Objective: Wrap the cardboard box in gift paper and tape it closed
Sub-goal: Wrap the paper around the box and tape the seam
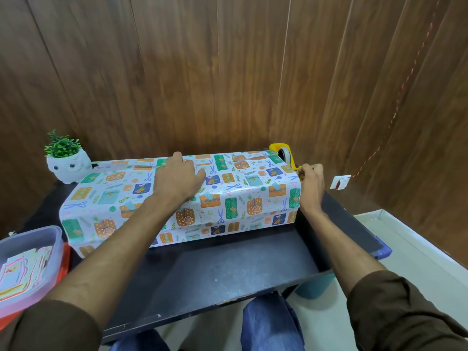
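Note:
A long box covered in gift paper [228,196], white with printed presents and scissors, lies across the black table [228,269]. My left hand [177,178] rests flat on the top of the paper near the far edge, fingers spread. Behind the box's right end stands a yellow tape dispenser [282,152] with a clear tape roll. My right hand [310,178] is at the dispenser's front end, its fingers curled and pinching there at the yellow cutter; the tape itself is too small to make out. The cardboard is hidden under the paper.
A white owl pot with a green plant [67,160] stands at the back left. A clear plastic tub of cards [27,262] sits at the left front edge. Wooden wall panels rise close behind the table. A white wall clip [340,183] hangs at the right.

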